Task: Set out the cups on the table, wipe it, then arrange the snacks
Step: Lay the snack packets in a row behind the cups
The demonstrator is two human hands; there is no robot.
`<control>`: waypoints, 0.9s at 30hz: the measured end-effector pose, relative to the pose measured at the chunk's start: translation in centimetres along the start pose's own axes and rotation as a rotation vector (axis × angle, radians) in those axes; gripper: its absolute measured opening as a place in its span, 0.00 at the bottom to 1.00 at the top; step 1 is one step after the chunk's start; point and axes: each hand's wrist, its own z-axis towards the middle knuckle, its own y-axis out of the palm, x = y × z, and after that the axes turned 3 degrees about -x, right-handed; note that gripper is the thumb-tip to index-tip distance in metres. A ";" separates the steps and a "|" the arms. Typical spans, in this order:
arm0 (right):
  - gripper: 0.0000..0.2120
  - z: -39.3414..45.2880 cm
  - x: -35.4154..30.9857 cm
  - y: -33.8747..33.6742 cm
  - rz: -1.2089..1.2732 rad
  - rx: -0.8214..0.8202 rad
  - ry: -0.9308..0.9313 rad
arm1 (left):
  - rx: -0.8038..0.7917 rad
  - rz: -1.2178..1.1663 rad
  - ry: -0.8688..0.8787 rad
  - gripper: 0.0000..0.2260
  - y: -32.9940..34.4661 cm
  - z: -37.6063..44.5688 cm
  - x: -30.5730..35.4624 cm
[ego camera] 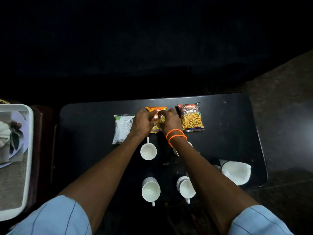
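Three snack packets lie in a row on the far half of the black table (228,133). A white and green packet (121,128) is at the left, an orange packet (156,114) in the middle, a dark mixture packet (192,117) at the right. My left hand (143,122) and my right hand (171,121) both rest on the orange packet, fingers curled on its middle. Several white cups stand nearer me: one (148,150) by my left forearm, one (175,150) mostly hidden under my right wrist, two (151,190) (186,188) at the front.
A white cloth (236,172) lies crumpled at the table's front right corner. A white tray (28,150) with a plate and a dark-patterned cloth sits off the table to the left. The floor beyond the table is dark.
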 end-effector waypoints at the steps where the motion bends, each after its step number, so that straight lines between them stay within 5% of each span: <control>1: 0.22 0.0 -0.1 0.0 -0.006 -0.015 0.005 | -0.006 -0.008 0.005 0.25 -0.1 -0.1 -0.2; 5: 0.23 -0.2 -1.0 -0.3 -0.103 0.011 -0.010 | 0.004 -0.044 0.067 0.21 -1.1 -0.5 -1.3; 8: 0.18 -0.2 -3.0 -0.1 -0.063 0.075 -0.066 | 0.189 -0.081 0.058 0.18 -3.0 -0.8 -2.9; 12: 0.07 0.6 -6.4 1.7 0.145 -0.077 0.058 | 0.400 -0.033 -0.195 0.16 -5.7 -1.6 -6.1; 16: 0.16 1.5 -8.2 4.2 0.202 -0.269 0.217 | 0.213 -0.186 -0.538 0.17 -6.9 -2.7 -8.8; 20: 0.25 2.2 -9.4 5.6 0.282 -0.325 0.316 | 0.001 -0.607 -0.606 0.19 -6.9 -3.6 -9.6; 27: 0.13 2.7 -11.3 5.2 0.742 -0.385 0.372 | -0.032 -0.997 -0.626 0.14 -7.9 -3.5 -9.3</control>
